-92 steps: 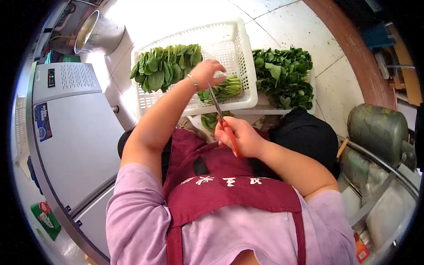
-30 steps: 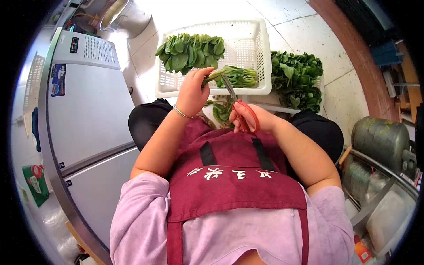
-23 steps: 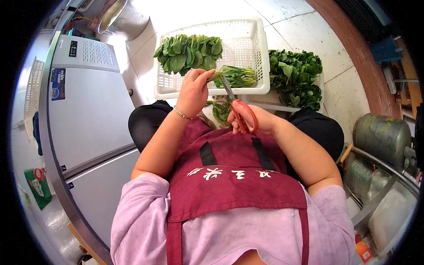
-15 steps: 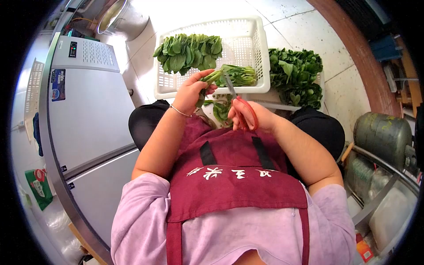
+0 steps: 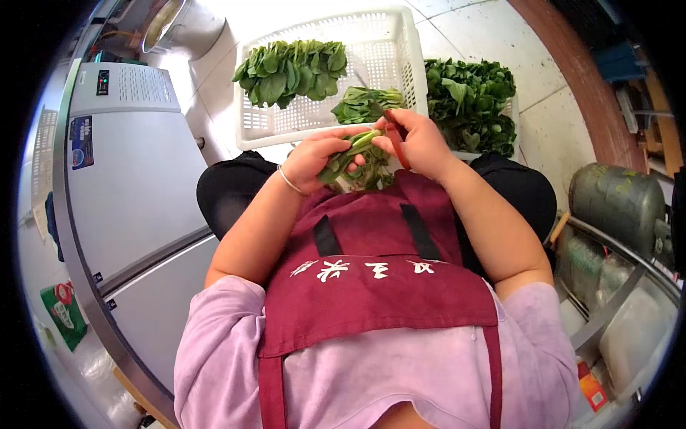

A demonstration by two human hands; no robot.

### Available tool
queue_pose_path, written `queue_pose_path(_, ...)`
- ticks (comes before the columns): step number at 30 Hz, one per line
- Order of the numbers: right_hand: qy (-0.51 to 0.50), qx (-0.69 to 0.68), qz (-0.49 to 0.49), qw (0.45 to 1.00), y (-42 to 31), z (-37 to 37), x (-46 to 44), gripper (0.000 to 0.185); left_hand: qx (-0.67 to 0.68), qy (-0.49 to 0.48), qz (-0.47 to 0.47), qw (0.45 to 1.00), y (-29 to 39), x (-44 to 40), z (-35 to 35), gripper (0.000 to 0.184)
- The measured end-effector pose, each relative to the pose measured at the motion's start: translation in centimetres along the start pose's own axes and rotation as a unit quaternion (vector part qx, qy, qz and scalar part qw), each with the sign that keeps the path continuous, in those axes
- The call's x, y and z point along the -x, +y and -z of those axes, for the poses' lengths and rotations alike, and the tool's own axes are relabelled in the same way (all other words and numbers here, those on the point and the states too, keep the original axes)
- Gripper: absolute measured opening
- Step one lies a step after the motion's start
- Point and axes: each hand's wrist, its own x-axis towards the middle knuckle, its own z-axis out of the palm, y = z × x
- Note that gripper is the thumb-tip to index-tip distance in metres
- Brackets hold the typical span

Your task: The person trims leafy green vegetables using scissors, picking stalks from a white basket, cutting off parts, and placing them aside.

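The basket (image 5: 329, 132) is white plastic, perforated and faintly glossy. The scissors (image 5: 395, 139) have smooth red handles, plastic by the look of them. The apron (image 5: 379, 300) is matt maroon cloth over a soft, wrinkled lilac shirt (image 5: 407, 357). Pale floor tiles (image 5: 554, 129) look smooth; the pot (image 5: 187, 30) is shiny metal.

The left hand (image 5: 309, 161) is gripping leafy greens (image 5: 338, 163) while the right hand (image 5: 423, 148) is holding red-handled scissors (image 5: 395, 144) near the white basket (image 5: 414, 64).
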Motion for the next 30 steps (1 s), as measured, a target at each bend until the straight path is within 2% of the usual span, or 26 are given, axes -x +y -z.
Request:
queue_pose_path(1, -0.001, 0.0, 0.001, 1.0, 0.0, 0.0, -0.1, 0.025, 0.0, 0.001, -0.001, 1.0, 0.0, 0.1, 0.0, 0.044)
queue_pose_path(3, -0.016, -0.086, -0.032, 0.996, 0.1, 0.2, -0.1, 0.024, 0.005, -0.021, -0.001, 1.0, 0.0, 0.5, 0.0, 0.043)
queue_pose_path(6, -0.022, -0.143, -0.02, 0.989, 0.5, 0.2, -0.3, 0.021, -0.011, -0.027, 0.0, 1.0, -0.4, 0.7, 0.2, 0.046)
queue_pose_path(9, -0.023, -0.131, -0.059, 0.989, 0.0, 0.5, -0.1, 0.019, -0.013, -0.028, 0.004, 1.0, -0.4, 0.7, 0.0, 0.047)
queue_pose_path(13, -0.014, -0.084, -0.023, 0.996, 0.4, -0.1, 0.1, 0.02, -0.049, -0.035, 0.019, 0.998, -0.9, 0.2, 0.1, 0.044)
queue_pose_path(15, -0.036, -0.123, -0.012, 0.992, 0.4, -0.4, 0.3, 0.021, -0.088, 0.003, 0.013, 0.996, -1.2, -0.1, 0.0, 0.04)
queue_pose_path(19, -0.036, -0.093, -0.024, 0.995, 0.5, -0.4, 0.3, 0.025, -0.125, 0.037, -0.025, 0.991, -1.5, -0.6, 0.0, 0.036)
queue_pose_path(21, -0.001, -0.136, -0.006, 0.991, 1.2, -1.1, 0.2, 0.029, -0.152, 0.05, -0.058, 0.985, -1.6, -0.8, -0.4, 0.034)
queue_pose_path(24, -0.019, -0.189, -0.01, 0.982, 1.4, -1.3, 0.2, 0.029, -0.178, 0.059, -0.056, 0.981, -1.9, -0.7, -0.1, 0.03)
queue_pose_path(28, -0.079, -0.173, -0.032, 0.981, 0.9, -0.6, 0.2, 0.028, -0.217, 0.037, -0.041, 0.975, -1.3, -0.6, 0.5, 0.026)
queue_pose_path(30, -0.088, -0.096, -0.019, 0.991, 0.2, -0.4, 0.5, 0.025, -0.258, -0.001, -0.014, 0.966, -0.9, -0.5, 0.6, 0.025)
